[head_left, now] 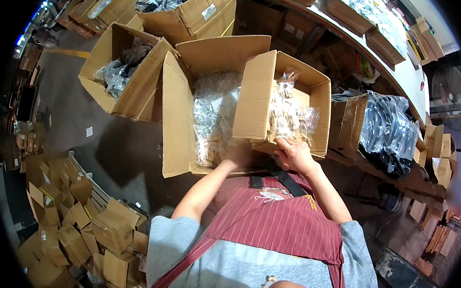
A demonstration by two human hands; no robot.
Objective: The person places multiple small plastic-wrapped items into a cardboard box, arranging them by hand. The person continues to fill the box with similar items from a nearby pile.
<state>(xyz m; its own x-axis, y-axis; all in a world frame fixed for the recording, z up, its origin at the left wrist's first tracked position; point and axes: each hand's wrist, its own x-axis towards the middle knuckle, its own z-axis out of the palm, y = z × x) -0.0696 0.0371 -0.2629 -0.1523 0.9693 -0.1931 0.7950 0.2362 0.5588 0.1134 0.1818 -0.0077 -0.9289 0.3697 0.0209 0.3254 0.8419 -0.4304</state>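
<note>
1. Landmark: the large carton (178, 115), open in front of your apron (284, 220), with clear-bagged parts (211, 109) inside.
2. The small carton (256, 96), holding clear packets (289, 113) of pale pieces, overlaps the large carton's right side. What supports it underneath is hidden.
3. Your right hand is (295, 157) right of the large carton's middle; its fingers appear closed on the small carton's near rim.
4. Your left hand (234, 159) is blurred at the large carton's near edge; whether its fingers are open or holding something, you cannot tell here.
5. Tipping risk: with only one hand visibly on the small carton, a hard pull could tilt it toward you.
6. Spill risk: packets near its rim could slide out if it tips.
7. Snag risk: its flap, angled over the large carton, could catch your left forearm.
</note>
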